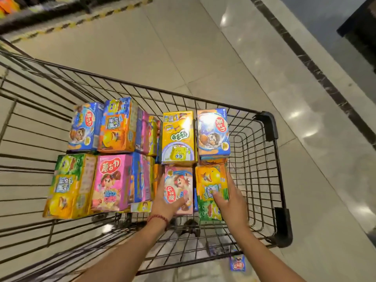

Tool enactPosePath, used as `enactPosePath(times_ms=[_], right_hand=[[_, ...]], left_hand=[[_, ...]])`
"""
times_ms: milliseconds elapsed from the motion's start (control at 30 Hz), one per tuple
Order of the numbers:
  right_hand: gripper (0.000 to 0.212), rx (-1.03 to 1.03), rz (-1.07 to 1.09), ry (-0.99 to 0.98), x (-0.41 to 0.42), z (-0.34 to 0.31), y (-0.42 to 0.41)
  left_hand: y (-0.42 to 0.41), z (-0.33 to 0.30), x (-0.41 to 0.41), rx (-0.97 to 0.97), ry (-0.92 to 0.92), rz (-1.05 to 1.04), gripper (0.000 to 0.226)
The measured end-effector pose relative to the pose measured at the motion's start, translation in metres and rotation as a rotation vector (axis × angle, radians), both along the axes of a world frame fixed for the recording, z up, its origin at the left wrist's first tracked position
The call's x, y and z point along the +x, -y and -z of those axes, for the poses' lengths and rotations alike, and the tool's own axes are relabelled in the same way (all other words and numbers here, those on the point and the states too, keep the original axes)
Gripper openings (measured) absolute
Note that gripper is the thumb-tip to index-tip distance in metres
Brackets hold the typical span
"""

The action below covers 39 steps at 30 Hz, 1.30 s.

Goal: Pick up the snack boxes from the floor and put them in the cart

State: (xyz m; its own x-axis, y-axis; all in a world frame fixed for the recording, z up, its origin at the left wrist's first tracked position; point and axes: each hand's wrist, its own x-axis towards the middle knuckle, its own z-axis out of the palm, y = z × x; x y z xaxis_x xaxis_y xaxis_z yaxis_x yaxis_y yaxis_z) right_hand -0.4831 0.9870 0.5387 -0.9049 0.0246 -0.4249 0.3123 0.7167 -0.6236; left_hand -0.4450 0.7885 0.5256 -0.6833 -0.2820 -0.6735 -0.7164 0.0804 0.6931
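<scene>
- Here, the head camera looks down into a black wire cart [266, 127] standing on pale floor tiles [162, 47]; every place below is given relative to this cart.
- Inside the cart, colourful snack boxes lie packed in rows across its bottom.
- At the cart's near side, the left hand [166, 200] grips a pale pink box [180, 184], fingers curled along the box's left edge and thumb lying across its front; a red string bracelet [157, 218] circles that wrist.
- Just beside it, toward the cart's right wall, the right hand [230, 202] holds an orange and green box [209, 180], thumb pressed on its face and fingers wrapped along its right edge.
- Deeper in the cart sit a yellow box [179, 137] and a blue box [213, 131].
- Toward the cart's left wall lie a bright pink box [109, 180] and a green and yellow box [65, 186].
- Outside the cart, on the floor by its near right corner, lies a small blue packet [237, 263].
</scene>
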Motion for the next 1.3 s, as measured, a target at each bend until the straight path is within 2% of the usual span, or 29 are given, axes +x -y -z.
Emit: enactPosePath(times_ms=[200, 400, 467, 667, 833, 967, 1067, 1167, 1300], right_hand=[[0.072, 0.334, -0.042, 0.036, 0.0, -0.004, 0.007], [0.07, 0.391, -0.054, 0.09, -0.002, -0.011, 0.009], [0.069, 0.383, -0.056, 0.099, -0.004, -0.017, 0.009], [0.068, 0.426, -0.129, -0.008, -0.007, -0.056, 0.007], [0.054, 0.535, -0.153, -0.294, -0.011, -0.103, 0.008], [0.054, 0.606, -0.127, -0.416, -0.001, -0.149, 0.006], [0.05, 0.678, -0.048, -0.517, 0.024, -0.18, 0.004], [0.047, 0.808, 0.076, -0.56, 0.062, -0.213, 0.003], [0.045, 0.86, 0.228, -0.668, 0.128, -0.244, -0.001]], left_hand=[[0.003, 0.004, -0.002, -0.151, 0.162, 0.19, 0.102], [-0.002, -0.005, -0.006, -0.451, 0.349, 0.513, 0.107], [-0.003, -0.014, -0.007, -0.517, 0.346, 0.587, 0.104], [0.005, -0.066, -0.021, -0.737, 0.057, 0.789, 0.083], [0.015, -0.138, -0.04, -1.005, -0.268, 0.887, 0.063], [0.022, -0.19, -0.051, -1.237, -0.451, 0.972, 0.058], [0.022, -0.227, -0.043, -1.291, -0.671, 0.982, 0.055], [0.016, -0.26, -0.02, -1.317, -0.804, 1.061, 0.055], [0.006, -0.289, 0.023, -1.318, -1.072, 1.097, 0.05]])
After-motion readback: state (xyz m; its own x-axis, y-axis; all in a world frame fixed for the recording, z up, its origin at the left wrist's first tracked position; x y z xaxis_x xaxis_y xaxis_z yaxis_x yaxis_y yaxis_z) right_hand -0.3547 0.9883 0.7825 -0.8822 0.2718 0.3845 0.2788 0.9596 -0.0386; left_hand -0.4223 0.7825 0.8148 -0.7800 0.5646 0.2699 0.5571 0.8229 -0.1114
